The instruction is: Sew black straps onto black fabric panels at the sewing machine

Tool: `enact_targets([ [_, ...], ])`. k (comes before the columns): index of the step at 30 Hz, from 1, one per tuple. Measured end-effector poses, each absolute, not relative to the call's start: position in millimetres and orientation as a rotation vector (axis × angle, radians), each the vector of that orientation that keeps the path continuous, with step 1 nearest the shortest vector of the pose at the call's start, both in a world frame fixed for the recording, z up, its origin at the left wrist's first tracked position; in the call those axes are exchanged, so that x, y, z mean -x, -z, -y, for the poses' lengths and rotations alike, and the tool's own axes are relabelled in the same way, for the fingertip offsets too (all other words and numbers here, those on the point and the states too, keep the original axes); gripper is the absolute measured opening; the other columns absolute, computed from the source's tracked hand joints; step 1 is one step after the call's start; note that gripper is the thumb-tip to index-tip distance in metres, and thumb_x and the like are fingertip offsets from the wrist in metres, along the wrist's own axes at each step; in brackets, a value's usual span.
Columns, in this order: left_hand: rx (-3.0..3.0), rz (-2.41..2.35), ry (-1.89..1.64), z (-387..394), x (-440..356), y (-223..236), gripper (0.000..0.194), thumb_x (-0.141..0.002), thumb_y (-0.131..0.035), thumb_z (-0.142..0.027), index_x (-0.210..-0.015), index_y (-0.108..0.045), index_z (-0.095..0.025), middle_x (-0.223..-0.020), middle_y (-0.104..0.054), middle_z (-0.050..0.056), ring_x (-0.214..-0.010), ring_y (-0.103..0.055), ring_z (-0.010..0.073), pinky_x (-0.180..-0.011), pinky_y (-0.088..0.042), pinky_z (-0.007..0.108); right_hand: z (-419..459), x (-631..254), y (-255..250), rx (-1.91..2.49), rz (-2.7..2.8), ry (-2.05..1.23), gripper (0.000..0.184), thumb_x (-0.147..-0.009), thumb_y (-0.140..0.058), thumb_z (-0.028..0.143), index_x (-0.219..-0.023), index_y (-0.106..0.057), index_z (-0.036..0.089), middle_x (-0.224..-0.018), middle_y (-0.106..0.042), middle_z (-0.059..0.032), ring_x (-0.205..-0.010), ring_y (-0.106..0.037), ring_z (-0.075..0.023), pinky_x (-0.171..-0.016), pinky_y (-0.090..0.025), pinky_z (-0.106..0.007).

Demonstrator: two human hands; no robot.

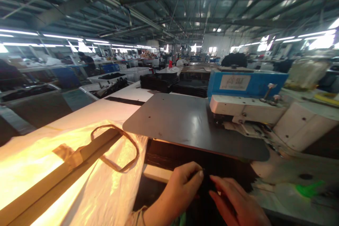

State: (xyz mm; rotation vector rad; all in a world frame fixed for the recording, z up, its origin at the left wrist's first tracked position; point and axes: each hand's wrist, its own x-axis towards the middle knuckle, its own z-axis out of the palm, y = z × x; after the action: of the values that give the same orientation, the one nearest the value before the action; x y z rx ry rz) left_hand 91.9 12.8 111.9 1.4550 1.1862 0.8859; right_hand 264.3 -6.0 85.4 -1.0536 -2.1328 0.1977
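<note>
Left hand (183,186)'s got a dark piece (207,190) pinched at the fingertips, bottom of frame, right of center. Right hand (238,201) is curled beside it, can't tell if gripping. Grey metal plate (180,118) mid-frame, blue-and-white machine (246,83) right, cardboard strip (58,180) on the desk (88,116) lower left.

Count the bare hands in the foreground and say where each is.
2: the left hand at lower centre, its thumb and forefinger pinching dark material; the right hand just to its right. Some fingers are partly hidden.
</note>
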Motion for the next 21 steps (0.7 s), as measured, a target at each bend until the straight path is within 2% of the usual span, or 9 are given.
enact_targets([
  [4,-1.504,-1.169,-0.870,-7,-89,-112,0.021,-0.083,-0.038,-0.028,-0.073,-0.050,-0.015,-0.064,-0.046,-0.003,-0.054,-0.049,0.0081,-0.046,-0.041,0.015,-6,-244,-93,1.037,2.126,-0.040,0.024,-0.085,-0.043,0.021,-0.107,-0.049,0.018,-0.082,-0.063,-0.0051,-0.073,-0.062,-0.0128,-0.064,-0.051,-0.018],
  [11,-1.847,-1.227,-0.830,-3,-90,-113,0.015,-0.085,-0.037,-0.019,-0.077,-0.049,-0.017,-0.074,-0.053,-0.001,-0.071,-0.050,0.0105,-0.063,-0.039,0.019,-4,-245,-94,1.138,2.191,-0.080,0.023,-0.086,-0.034,0.018,-0.097,-0.053,0.018,-0.077,-0.061,-0.0050,-0.067,-0.062,-0.0134,-0.062,-0.052,-0.021],
  [18,-2.148,-1.257,-0.784,-4,-95,-105,0.015,-0.084,-0.035,-0.016,-0.073,-0.046,-0.017,-0.072,-0.054,0.003,-0.065,-0.051,0.0129,-0.058,-0.040,0.021,-6,-241,-95,1.194,2.183,-0.064,0.020,-0.082,-0.033,0.015,-0.078,-0.052,0.022,-0.071,-0.061,-0.0025,-0.062,-0.061,-0.0135,-0.055,-0.050,-0.021],
  [21,-2.298,-1.287,-0.755,-2,-96,-99,0.012,-0.080,-0.037,-0.012,-0.077,-0.047,-0.016,-0.073,-0.055,0.005,-0.064,-0.052,0.0152,-0.057,-0.041,0.024,-7,-241,-92,1.226,2.147,-0.147,0.017,-0.082,-0.036,0.018,-0.077,-0.051,0.023,-0.069,-0.060,-0.0006,-0.061,-0.060,-0.0127,-0.054,-0.048,-0.021],
])
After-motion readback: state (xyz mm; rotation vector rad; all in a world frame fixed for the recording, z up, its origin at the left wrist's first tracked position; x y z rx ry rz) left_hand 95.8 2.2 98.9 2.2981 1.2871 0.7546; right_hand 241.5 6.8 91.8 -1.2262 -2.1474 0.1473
